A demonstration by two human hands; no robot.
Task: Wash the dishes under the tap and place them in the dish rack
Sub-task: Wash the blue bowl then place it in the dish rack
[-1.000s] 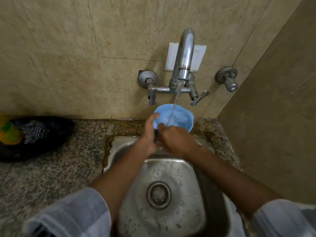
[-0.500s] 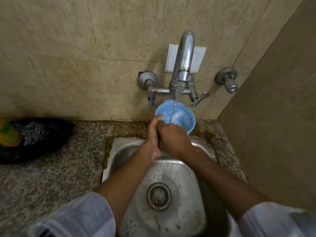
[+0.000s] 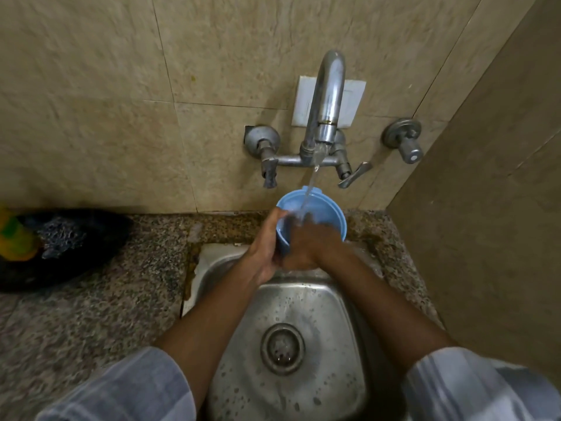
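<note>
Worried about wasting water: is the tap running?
On: a stream falls from the tap into the blue bowl held over the sink.

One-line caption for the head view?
Both hands, left hand and right hand, rinse a blue cup under the running tap.

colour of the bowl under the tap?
Light blue bowl, plain, no pattern visible. Head view shows it, held by both hands under the running water.

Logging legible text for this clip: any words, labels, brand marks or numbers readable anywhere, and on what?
None can be read.
Yellow-green bottle at the left edge: blurred and cut off, with no legible label.
White wall plate behind the tap: blank.
Blue bowl and sink: no visible markings.
</note>
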